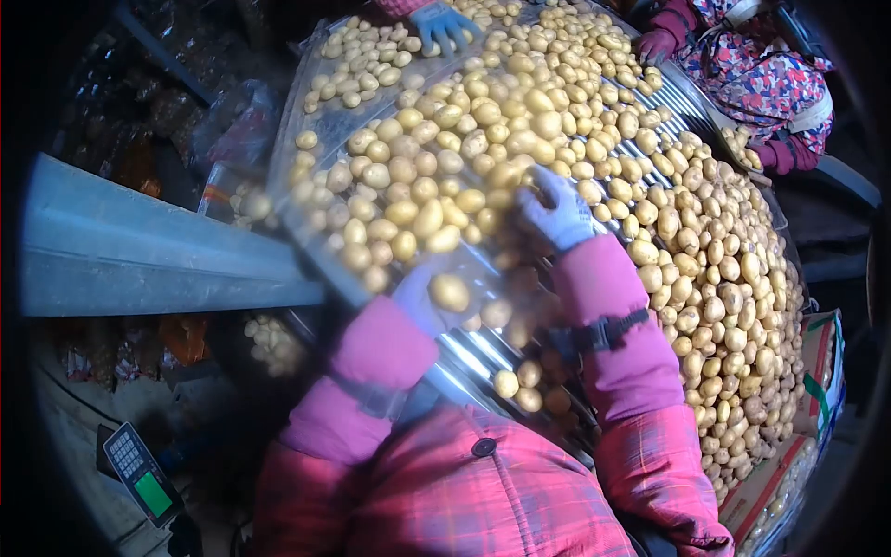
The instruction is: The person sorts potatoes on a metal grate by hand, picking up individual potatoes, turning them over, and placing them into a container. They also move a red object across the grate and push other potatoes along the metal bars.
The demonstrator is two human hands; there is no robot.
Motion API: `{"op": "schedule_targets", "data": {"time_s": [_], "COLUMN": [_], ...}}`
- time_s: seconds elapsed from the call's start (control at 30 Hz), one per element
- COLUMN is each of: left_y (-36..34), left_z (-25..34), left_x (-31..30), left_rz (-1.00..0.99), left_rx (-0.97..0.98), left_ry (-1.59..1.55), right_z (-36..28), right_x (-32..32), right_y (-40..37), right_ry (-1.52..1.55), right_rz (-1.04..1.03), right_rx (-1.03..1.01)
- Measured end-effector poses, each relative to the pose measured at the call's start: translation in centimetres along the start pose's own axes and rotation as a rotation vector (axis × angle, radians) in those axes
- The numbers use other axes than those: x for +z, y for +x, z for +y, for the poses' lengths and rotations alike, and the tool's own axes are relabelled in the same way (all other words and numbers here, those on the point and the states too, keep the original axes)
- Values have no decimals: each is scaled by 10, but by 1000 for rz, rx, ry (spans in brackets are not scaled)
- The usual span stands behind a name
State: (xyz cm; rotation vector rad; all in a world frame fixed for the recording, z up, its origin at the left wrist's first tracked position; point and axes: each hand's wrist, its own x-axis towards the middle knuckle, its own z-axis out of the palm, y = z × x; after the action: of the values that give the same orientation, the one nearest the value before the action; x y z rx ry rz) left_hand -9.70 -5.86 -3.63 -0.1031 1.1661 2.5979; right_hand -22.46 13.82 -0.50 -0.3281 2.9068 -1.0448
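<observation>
My left hand [425,295], in a pale glove, is blurred at the lower left part of the potato pile, with a potato [449,292] at its fingers. To the right, my right hand [557,209], also gloved, reaches into the potatoes [492,139] with its fingers curled; what they hold, if anything, is hidden. Between and below my hands, metal rollers [478,357] show, with a few loose potatoes [527,374] on them.
A co-worker's blue-gloved hand [444,26] is at the top. Another person [756,84] in a patterned garment stands at the upper right. A blue metal beam [158,246] juts in from the left. A scale display [144,478] is lower left, cartons [766,487] lower right.
</observation>
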Motion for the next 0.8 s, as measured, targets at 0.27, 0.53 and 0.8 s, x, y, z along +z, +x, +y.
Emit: {"op": "schedule_targets", "data": {"time_s": [0.27, 0.53, 0.8], "left_y": [4, 1, 0], "left_z": [11, 12, 11], "left_x": [4, 7, 8], "left_rz": [219, 148, 144], "left_rx": [-353, -269, -281], "left_ry": [-269, 182, 94], "right_z": [-7, 10, 20], "right_x": [65, 6, 20], "right_y": [2, -81, -26], "right_ry": [-529, -70, -315], "right_rz": [115, -63, -12], "right_rx": [-373, -401, -66]}}
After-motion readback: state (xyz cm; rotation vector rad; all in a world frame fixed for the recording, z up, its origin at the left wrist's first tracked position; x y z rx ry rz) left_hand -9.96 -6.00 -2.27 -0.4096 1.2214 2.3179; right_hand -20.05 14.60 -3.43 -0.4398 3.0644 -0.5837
